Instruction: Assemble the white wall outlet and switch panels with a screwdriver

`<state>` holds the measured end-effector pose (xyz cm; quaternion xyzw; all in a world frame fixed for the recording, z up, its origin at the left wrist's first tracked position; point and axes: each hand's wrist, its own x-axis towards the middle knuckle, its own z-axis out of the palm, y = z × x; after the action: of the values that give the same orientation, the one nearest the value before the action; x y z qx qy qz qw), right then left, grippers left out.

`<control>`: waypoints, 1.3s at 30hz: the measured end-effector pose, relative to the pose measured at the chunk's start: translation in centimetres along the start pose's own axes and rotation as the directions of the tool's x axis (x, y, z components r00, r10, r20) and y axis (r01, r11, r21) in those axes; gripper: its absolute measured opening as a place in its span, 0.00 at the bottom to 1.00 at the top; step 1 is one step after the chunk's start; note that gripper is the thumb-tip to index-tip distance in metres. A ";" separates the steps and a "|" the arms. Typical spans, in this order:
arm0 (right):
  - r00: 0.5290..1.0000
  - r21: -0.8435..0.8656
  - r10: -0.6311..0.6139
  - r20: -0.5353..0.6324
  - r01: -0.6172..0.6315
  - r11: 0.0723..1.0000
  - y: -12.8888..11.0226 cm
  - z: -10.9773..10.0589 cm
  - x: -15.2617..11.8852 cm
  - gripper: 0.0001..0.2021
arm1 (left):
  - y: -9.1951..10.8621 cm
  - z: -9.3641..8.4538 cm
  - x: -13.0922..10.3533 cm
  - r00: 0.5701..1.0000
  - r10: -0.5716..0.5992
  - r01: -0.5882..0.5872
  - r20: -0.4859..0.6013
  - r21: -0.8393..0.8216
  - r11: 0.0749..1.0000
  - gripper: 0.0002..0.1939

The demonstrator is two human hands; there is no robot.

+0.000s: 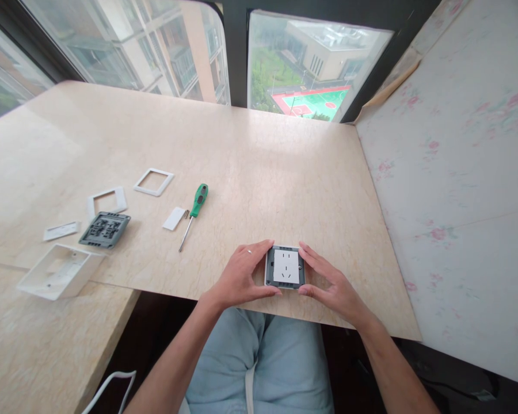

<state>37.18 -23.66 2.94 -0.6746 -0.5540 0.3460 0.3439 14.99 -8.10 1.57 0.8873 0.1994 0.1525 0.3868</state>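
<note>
A wall socket [286, 265] with a white face and grey frame lies face up near the table's front edge, apparently set in a white box whose rim shows at its edges. My left hand [240, 275] grips its left side, thumb at the near corner and fingers at the far one. On the opposite side, my right hand [331, 283] holds it the same way. To the left rests a screwdriver [199, 200] with a green handle, its tip toward me. Beside it are small screws [186, 214] and a white rectangular plate [172, 219].
Two white cover frames [167, 180] [120, 199] lie farther left. Near them are a grey socket back [105, 230], a white strip [61, 231] and an open white mounting box [60, 272]. A papered wall [466, 190] bounds the right; windows [293, 69] stand behind.
</note>
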 end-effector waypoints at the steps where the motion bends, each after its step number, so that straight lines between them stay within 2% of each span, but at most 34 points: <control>1: 1.000 0.000 -0.004 0.001 0.004 1.000 0.1 0.0 0.0 0.37 | 0.0 0.0 0.0 1.000 0.000 0.000 -0.001 0.001 1.000 0.53; 9: 0.999 0.014 -0.017 -0.051 0.018 1.000 1.1 0.7 -0.3 0.52 | 0.0 0.1 -0.1 1.000 0.009 -0.010 0.005 0.051 0.999 0.56; 16: 0.994 -0.030 -0.074 -0.081 0.072 0.997 1.3 1.1 -0.3 0.47 | 0.2 0.4 0.0 1.000 -0.020 0.020 0.003 0.077 0.997 0.55; 29: 0.988 0.015 -0.047 -0.146 0.049 0.999 1.0 1.9 -0.4 0.42 | 0.4 0.7 0.2 0.999 -0.027 0.029 -0.026 0.090 0.996 0.49; 39: 0.980 0.018 -0.054 -0.192 0.059 0.998 0.9 2.3 -0.4 0.41 | 0.3 0.8 0.3 0.999 -0.026 0.029 -0.026 0.102 0.994 0.50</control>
<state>35.62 -24.05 0.97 -0.6846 -0.5333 0.2762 0.4130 15.63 -8.67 1.24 0.9011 0.2240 0.1478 0.3405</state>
